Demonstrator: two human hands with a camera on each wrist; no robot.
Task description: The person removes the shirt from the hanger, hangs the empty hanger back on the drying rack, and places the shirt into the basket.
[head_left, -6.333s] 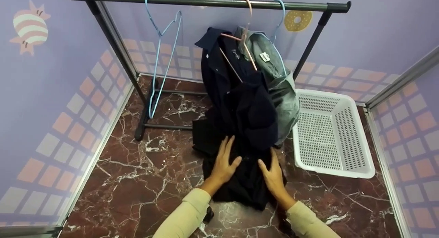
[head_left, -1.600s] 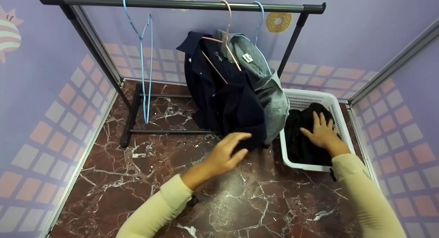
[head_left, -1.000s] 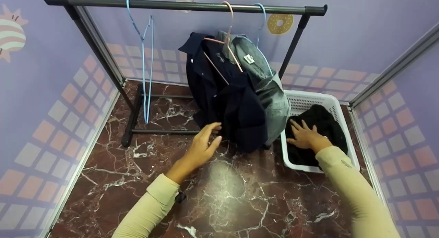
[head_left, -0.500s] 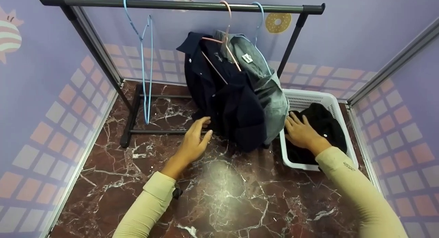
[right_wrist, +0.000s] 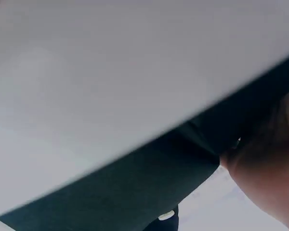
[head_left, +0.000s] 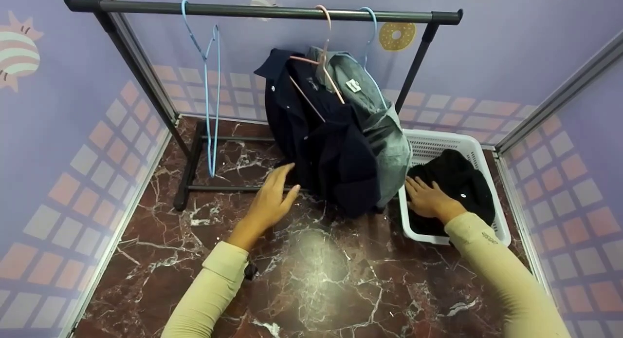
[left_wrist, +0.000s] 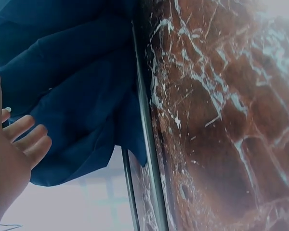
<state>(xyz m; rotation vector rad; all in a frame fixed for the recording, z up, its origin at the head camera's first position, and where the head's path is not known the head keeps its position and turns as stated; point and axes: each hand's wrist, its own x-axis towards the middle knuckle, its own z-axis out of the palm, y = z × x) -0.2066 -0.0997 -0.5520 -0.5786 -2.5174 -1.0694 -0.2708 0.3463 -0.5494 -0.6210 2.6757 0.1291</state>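
A black garment with a small white button lies bunched in the white plastic basket. My right hand rests on its left part with straight, spread fingers, just inside the basket's left rim. In the right wrist view, dark cloth shows below a large pale surface, with part of the hand at the right edge. My left hand is held above the floor, fingers extended and thumb apart, holding nothing. Right by its fingertips hangs a navy shirt on a pink hanger.
A grey-green shirt hangs behind the navy one on a blue hanger. Two bare blue hangers, one nearer, are to the left. The dark rack stands on the marbled floor, with walls behind and on both sides.
The black garment, on the floor under both hands at first, is now in the basket. Lately my right hand shifted left across it, and my left hand moved left from the navy shirt's hem.
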